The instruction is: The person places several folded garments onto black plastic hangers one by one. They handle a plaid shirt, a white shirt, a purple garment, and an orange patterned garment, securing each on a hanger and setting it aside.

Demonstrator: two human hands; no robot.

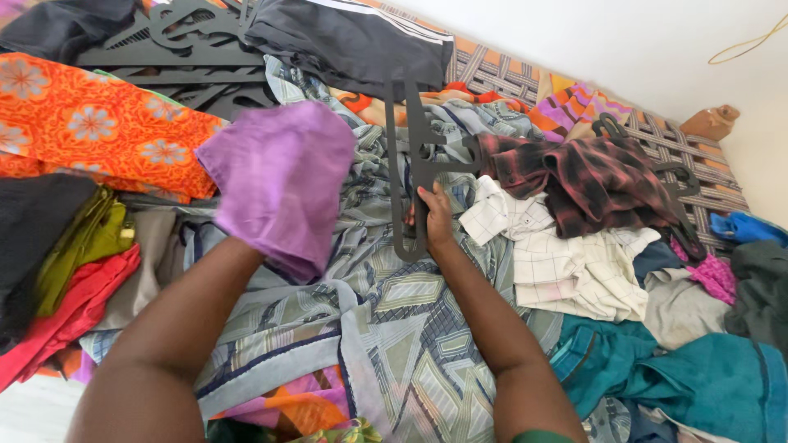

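My left hand is hidden under a purple cloth (279, 176) that it holds up over the pile, and only the forearm (189, 320) shows. My right hand (433, 217) grips a dark grey plastic hanger (414, 160) by its lower end, the hanger standing upright above a grey-green patterned garment (394, 328) spread across the bed. The purple cloth hangs just left of the hanger, apart from it.
Several dark hangers (180, 49) lie stacked at the top left beside an orange flowered fabric (90, 123). A black garment with white stripes (353, 37), a red-black plaid shirt (599, 180), a white checked shirt (566, 262) and teal cloth (681, 377) crowd the right. Folded clothes (74, 254) sit left.
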